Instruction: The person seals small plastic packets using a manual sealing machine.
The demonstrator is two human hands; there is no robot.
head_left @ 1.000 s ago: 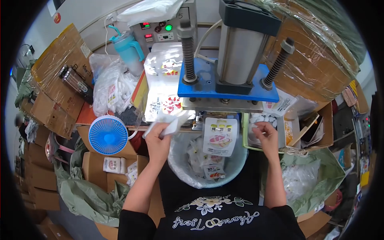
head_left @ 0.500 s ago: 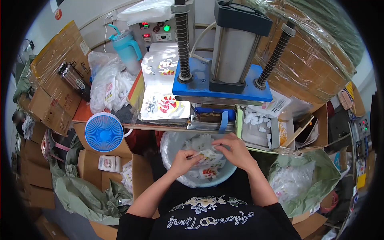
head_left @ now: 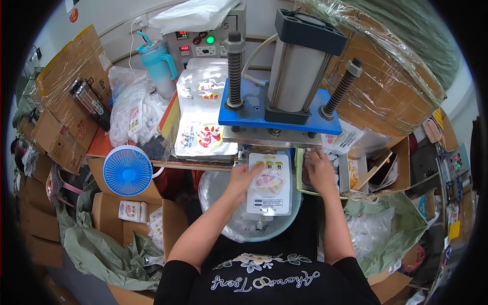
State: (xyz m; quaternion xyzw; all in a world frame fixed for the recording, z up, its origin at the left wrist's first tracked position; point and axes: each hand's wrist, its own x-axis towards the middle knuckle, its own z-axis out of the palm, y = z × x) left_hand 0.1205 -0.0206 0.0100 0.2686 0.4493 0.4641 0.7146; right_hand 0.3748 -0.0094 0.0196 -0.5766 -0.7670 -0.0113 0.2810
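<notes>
My left hand (head_left: pixel 242 182) grips the left edge of a flat white printed pouch (head_left: pixel 269 190), thumb on its front. The pouch hangs over a pale blue basin (head_left: pixel 288 223) lined with clear plastic, in front of the press (head_left: pixel 279 116). My right hand (head_left: pixel 321 170) reaches over the green-edged tray (head_left: pixel 300 178), fingers bent down and drawn together among small white plastic pieces (head_left: pixel 334 158). Its fingertips are partly hidden, so what they hold cannot be made out. More pouches and pale pieces lie in the basin, partly covered by the pouch.
A stack of printed pouches (head_left: pixel 206 137) lies left of the press. A blue fan (head_left: pixel 128 170) stands at the bench's front left. An open carton (head_left: pixel 175 223) is at the lower left, a green-lined box (head_left: pixel 406 229) at the lower right. Behind stand a control box (head_left: pixel 235 30) and a turquoise tumbler (head_left: pixel 158 66).
The pouch has come up from the basin and now faces me flat in my left hand. My right hand has left it for the tray. The press's lower plate and spring rods have moved down.
</notes>
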